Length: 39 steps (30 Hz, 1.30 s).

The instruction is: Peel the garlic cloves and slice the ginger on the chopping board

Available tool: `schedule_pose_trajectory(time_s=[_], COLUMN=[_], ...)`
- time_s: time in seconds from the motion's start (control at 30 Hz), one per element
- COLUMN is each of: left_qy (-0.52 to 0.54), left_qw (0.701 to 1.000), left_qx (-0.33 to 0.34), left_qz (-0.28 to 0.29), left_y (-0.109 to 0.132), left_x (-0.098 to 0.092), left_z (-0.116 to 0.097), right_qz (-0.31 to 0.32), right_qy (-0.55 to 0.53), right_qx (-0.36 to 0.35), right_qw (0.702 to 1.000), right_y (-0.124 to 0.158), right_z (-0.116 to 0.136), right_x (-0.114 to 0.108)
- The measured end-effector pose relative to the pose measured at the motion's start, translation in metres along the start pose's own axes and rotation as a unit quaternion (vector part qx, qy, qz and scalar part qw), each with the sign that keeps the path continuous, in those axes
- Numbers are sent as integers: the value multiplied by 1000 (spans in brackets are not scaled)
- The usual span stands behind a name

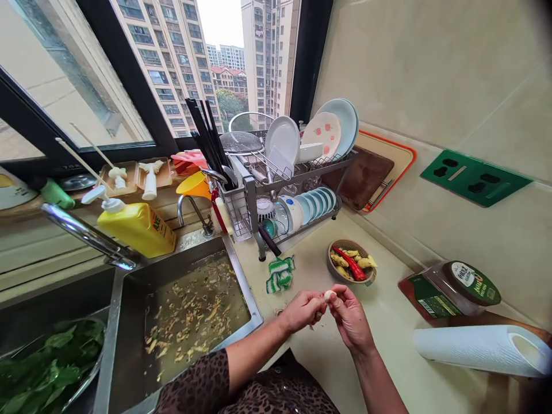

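Note:
Over the counter my two hands meet on a small pale garlic clove point(330, 295). My right hand point(350, 319) pinches it between thumb and fingers. My left hand point(303, 311) is closed, its fingertips pressed against the clove's left side. Bits of papery peel point(280, 313) lie on the counter, partly hidden under my left hand. Just beyond my hands stands a small bowl point(340, 275) holding a red chili pepper point(354, 268) and knobbly yellowish ginger pieces point(340, 261). A green-and-white cloth point(281, 273) lies crumpled left of the bowl.
To the left, a sink basin point(248, 287) holds murky water with floating scraps; leafy greens point(56, 351) fill the other basin. A dish rack point(252, 213) stands behind. A paper towel roll point(470, 348) and a brown-lidded container point(452, 290) sit at the right.

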<state>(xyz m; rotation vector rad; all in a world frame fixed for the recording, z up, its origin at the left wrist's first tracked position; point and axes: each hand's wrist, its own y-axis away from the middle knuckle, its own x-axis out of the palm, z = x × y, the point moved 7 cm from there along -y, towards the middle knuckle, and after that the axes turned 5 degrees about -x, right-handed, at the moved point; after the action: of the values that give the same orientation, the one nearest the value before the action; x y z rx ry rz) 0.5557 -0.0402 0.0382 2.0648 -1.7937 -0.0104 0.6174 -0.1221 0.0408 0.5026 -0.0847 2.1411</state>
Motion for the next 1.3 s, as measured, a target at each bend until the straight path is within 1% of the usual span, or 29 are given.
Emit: schedule_pose_trajectory(time_s=[0.1, 0.17, 0.23, 0.3, 0.4, 0.57, 0.67, 0.77, 0.83, 0.87, 0.9, 0.97, 1.0, 1.03, 1.1, 1.13, 1.2, 1.27, 1.3], left_qy=[-44, -43, -27, -9, -5, 6, 9, 28, 50, 56, 57, 46, 36, 25, 5, -3, -12, -21, -29], left_qw=[999, 999, 999, 1000, 1000, 1000, 999, 998, 998, 998, 998, 998, 998, 997, 992, 991, 988, 984, 981], left_qx=[27, 32, 23, 12, 15, 26, 41, 47, 25, 12, 1, -31, -54, -78, -117, -126, -134, -144, -151], left_qz=[-3, -3, -2, -2, -3, 0, -11, -15, 6, 18, 28, 28, 16, 0, -38, -54, -77, -98, -115], left_y=[1, 3, 4, 7, 12, 14, 13, 8, 3, -1, -5, -18, -27, -37, -58, -70, -92, -112, -120], left_x=[-1, -3, -3, -2, 1, 8, 14, 20, 25, 28, 30, 31, 29, 27, 20, 17, 12, 6, 3], left_z=[-3, -1, 2, 4, 3, 1, -2, -4, 1, 4, 8, 19, 26, 33, 44, 47, 51, 55, 58], right_qz=[26, 44, 58, 69, 76, 48, 3, -42, -57, -61, -67, -86, -103, -118, -152, -175, -233, -297, -328], right_qy=[78, 127, 164, 180, 183, 198, 164, 40, -44, -69, -70, -22, 34, 69, 110, 138, 209, 292, 337], right_qx=[-62, -101, -130, -147, -159, -179, -172, -121, -72, -53, -42, -44, -60, -73, -94, -102, -104, -81, -60], right_qw=[995, 986, 976, 970, 967, 963, 971, 991, 995, 994, 994, 995, 992, 988, 978, 970, 944, 905, 881], right_y=[3, 6, 9, 12, 17, 24, 24, 21, 19, 18, 16, 11, 7, 2, -9, -15, -25, -34, -38], right_z=[10, 16, 22, 26, 28, 32, 30, 20, 16, 18, 24, 52, 74, 97, 149, 175, 221, 254, 264], right_x=[9, 15, 20, 24, 27, 27, 22, 11, 1, -5, -14, -37, -52, -68, -104, -123, -162, -199, -215])
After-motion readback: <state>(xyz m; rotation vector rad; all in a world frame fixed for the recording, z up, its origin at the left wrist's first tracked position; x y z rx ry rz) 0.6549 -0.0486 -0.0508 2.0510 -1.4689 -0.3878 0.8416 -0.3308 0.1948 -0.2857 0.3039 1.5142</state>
